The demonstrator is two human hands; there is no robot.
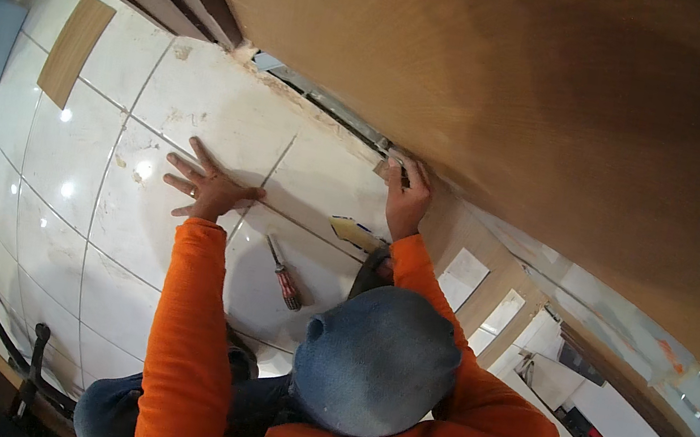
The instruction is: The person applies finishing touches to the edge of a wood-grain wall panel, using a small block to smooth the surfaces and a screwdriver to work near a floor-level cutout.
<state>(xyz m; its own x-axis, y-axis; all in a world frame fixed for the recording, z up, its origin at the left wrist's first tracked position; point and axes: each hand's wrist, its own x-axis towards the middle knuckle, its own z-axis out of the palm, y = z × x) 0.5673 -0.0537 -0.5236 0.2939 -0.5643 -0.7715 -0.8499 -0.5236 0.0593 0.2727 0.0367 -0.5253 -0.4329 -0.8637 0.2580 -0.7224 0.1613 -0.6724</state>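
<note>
- The right hand (407, 202) is closed round a small pale tool or scrap piece (392, 167), pressing it into the seam where the large wooden panel (514, 89) meets the tiled floor (84, 179). The fingers wrap it so closely that its exact kind cannot be told.
- The left hand (208, 186) holds nothing: it lies flat, fingers spread wide, palm down on the tiles, well to the left of the gripped piece, and looks to be bracing the body.
- The held piece looks light and stiff, short enough to be steered with fingertips alone. A pinch near its rear end, as now, seems the natural hold, leaving the tip free in the gap.
- Its long axis appears to run along the seam, the working end pointing away from the wrist, up and to the left toward the chipped, dusty stretch of gap (298, 82).
- The panel judged by its bulk is heavy and rigid; it runs diagonally above the grip and would take two hands at its edges.
- Below the grip, toward the person's body, a yellow-and-white scraper-like tool (354, 232) lies on the tile, and further down-left a screwdriver (285, 274) with a red-striped handle, its shaft pointing up-left, roughly parallel to the seam.
- The tiles are glossy and probably slippery under the palm.
- A loose wood-grain offcut (75, 49) lies far off to the left.
</note>
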